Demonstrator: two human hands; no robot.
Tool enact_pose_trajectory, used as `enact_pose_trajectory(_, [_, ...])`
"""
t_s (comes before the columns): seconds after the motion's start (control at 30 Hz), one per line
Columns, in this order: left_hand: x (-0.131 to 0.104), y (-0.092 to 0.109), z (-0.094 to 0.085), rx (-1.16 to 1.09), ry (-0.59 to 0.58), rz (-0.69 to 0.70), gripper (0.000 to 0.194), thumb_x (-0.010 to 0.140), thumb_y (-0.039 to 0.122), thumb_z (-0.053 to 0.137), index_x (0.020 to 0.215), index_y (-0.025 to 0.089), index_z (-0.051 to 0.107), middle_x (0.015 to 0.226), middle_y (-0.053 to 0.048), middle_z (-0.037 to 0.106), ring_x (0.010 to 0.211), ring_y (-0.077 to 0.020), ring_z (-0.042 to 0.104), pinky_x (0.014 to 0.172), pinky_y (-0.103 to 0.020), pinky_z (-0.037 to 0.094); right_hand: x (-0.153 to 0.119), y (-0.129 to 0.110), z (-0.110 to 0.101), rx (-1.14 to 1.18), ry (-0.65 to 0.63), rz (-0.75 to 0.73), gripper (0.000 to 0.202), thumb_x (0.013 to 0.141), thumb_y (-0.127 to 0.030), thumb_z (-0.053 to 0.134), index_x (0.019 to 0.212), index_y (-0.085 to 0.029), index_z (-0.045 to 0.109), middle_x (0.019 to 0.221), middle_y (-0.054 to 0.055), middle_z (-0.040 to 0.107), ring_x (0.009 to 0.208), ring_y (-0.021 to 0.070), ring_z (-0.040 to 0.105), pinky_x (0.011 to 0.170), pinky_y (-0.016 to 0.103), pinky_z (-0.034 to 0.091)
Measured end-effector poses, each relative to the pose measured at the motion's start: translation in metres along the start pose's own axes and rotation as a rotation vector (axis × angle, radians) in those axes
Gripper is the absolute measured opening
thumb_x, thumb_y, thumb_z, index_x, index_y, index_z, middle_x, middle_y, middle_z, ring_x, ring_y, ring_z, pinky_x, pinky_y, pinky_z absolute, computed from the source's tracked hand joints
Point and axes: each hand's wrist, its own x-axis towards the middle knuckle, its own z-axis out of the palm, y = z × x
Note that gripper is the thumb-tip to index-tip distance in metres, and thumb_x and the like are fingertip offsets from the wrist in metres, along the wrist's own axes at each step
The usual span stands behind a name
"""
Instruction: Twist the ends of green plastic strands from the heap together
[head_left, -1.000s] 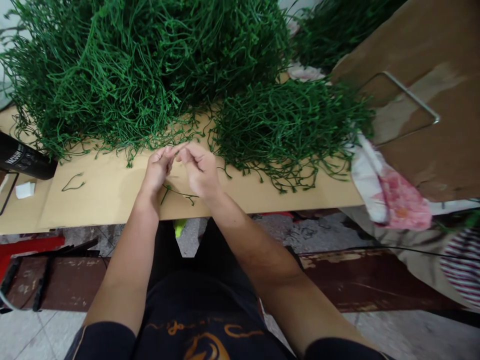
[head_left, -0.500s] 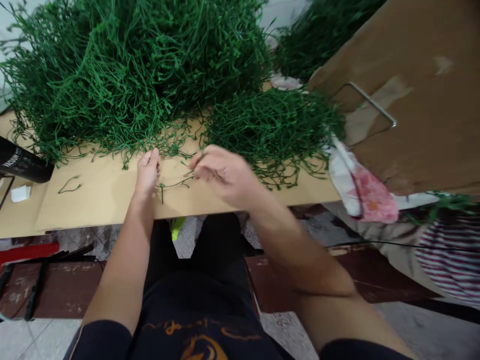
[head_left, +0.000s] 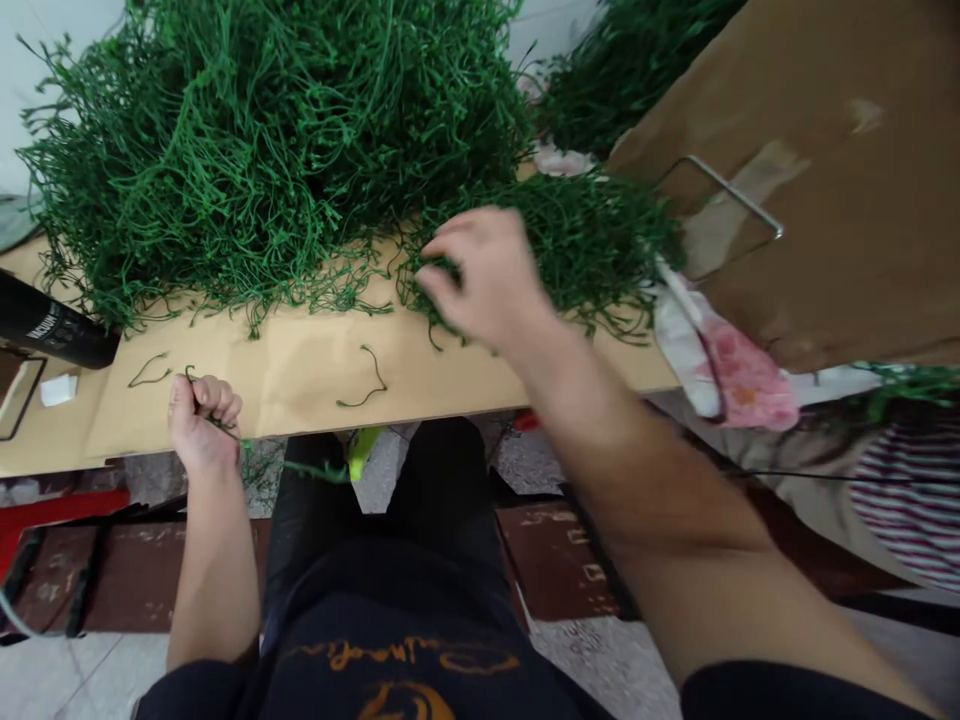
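Note:
Green plastic stems form a big pile (head_left: 285, 150) across the back of the cardboard sheet (head_left: 300, 390), with a smaller pile (head_left: 600, 240) on its right. My left hand (head_left: 204, 412), at the sheet's front left edge, is closed around green stems that trail below the edge. Over the left side of the smaller pile is my right hand (head_left: 480, 275), blurred, its thumb and fingers apart with nothing visible held between them. One loose stem (head_left: 381, 380) lies mid-sheet and another (head_left: 150, 375) lies left, near my left hand.
A black bottle (head_left: 52, 325) lies at the left beside a white scrap (head_left: 58, 390). On the right stand a large brown cardboard piece (head_left: 847, 190) with a metal handle and a pink-and-white cloth (head_left: 742, 380). Striped clothing (head_left: 911, 500) shows at the far right.
My left hand has moved left and toward the front edge, now with stems trailing from it. My right hand has moved up and right onto the smaller pile. The stems mid-sheet lie differently.

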Motion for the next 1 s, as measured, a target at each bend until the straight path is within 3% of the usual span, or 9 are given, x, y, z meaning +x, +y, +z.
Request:
enact_pose_trajectory(0.1, [0.002,-0.004,-0.005,0.015,0.017,0.015,0.046,0.073,0.044,0.067,0.051,0.016,0.038,0.047,0.007,0.019,0.041,-0.0042,0.019,0.038,-0.019,0.013,-0.025,-0.051,0.038,0.069,-0.306,-0.13,0.02,0.078,-0.028,0.063,0.093,-0.016,0.068,0.109,0.013,0.06,0.106,0.03,0.049,0.091,0.051,0.041])
enact_pose_trajectory(0.2, [-0.004,-0.001,-0.021,0.109,-0.016,0.037,0.043,0.073,0.043,0.067,0.05,0.015,0.042,0.046,0.005,0.026,0.041,-0.0043,0.023,0.039,-0.019,0.015,-0.046,-0.062,0.055,0.073,-0.465,-0.137,0.027,0.081,-0.029,0.06,0.098,-0.011,0.068,0.111,0.016,0.059,0.107,0.0298,0.047,0.091,0.047,0.042])
enact_pose_trajectory(0.47, [-0.029,0.013,-0.115,0.414,0.076,-0.08,0.04,0.068,0.044,0.067,0.049,0.016,0.045,0.046,0.005,0.034,0.04,-0.0056,0.03,0.039,-0.02,0.021,-0.065,-0.034,0.037,-0.175,-0.453,0.127,0.026,0.085,-0.022,0.048,0.101,-0.01,0.065,0.102,0.016,0.058,0.098,0.0284,0.047,0.084,0.043,0.042])
enact_pose_trajectory(0.53, [-0.03,0.006,-0.137,0.796,0.084,-0.16,0.036,0.07,0.045,0.061,0.052,0.017,0.049,0.046,0.004,0.041,0.042,-0.0068,0.035,0.043,-0.021,0.026,-0.063,-0.035,0.036,-0.221,-0.495,0.169,0.028,0.087,-0.018,0.043,0.102,-0.01,0.064,0.099,0.015,0.057,0.095,0.0264,0.049,0.082,0.039,0.042])
enact_pose_trajectory(0.63, [-0.025,-0.011,-0.164,1.415,-0.108,-0.342,0.029,0.071,0.043,0.054,0.06,0.017,0.059,0.06,-0.003,0.061,0.064,-0.0159,0.056,0.063,-0.026,0.042,-0.06,-0.036,0.037,-0.251,-0.556,0.187,0.031,0.088,-0.015,0.037,0.105,-0.013,0.062,0.1,0.014,0.057,0.09,0.023,0.052,0.078,0.034,0.043])
enact_pose_trajectory(0.7, [-0.02,-0.021,-0.177,1.609,-0.152,-0.435,0.033,0.076,0.044,0.044,0.074,0.017,0.064,0.08,-0.009,0.07,0.082,-0.0228,0.063,0.077,-0.029,0.046,-0.057,-0.036,0.036,-0.277,-0.582,0.18,0.032,0.088,-0.013,0.036,0.108,-0.013,0.061,0.103,0.013,0.056,0.088,0.0218,0.053,0.075,0.033,0.043])
enact_pose_trajectory(0.8, [-0.011,-0.03,-0.192,1.759,-0.143,-0.494,0.044,0.08,0.043,0.037,0.097,0.015,0.065,0.107,-0.016,0.069,0.103,-0.0298,0.062,0.086,-0.035,0.047,-0.054,-0.037,0.031,-0.311,-0.643,0.179,0.035,0.086,-0.01,0.035,0.111,-0.012,0.059,0.108,0.014,0.054,0.089,0.0214,0.054,0.077,0.032,0.044])
enact_pose_trajectory(0.9, [-0.003,-0.03,-0.202,1.848,-0.057,-0.467,0.05,0.082,0.039,0.035,0.109,0.009,0.064,0.114,-0.021,0.066,0.118,-0.0345,0.055,0.095,-0.043,0.044,-0.049,-0.037,0.024,-0.339,-0.679,0.187,0.037,0.084,-0.007,0.035,0.113,-0.009,0.058,0.111,0.015,0.054,0.097,0.0232,0.053,0.082,0.033,0.044])
enact_pose_trajectory(1.0, [-0.001,-0.022,-0.206,1.869,0.016,-0.568,0.058,0.083,0.039,0.034,0.12,0.002,0.058,0.123,-0.026,0.06,0.125,-0.0369,0.05,0.1,-0.045,0.041,-0.047,-0.035,0.02,-0.358,-0.686,0.175,0.038,0.082,-0.005,0.035,0.111,-0.008,0.06,0.111,0.016,0.055,0.102,0.0245,0.051,0.085,0.033,0.043])
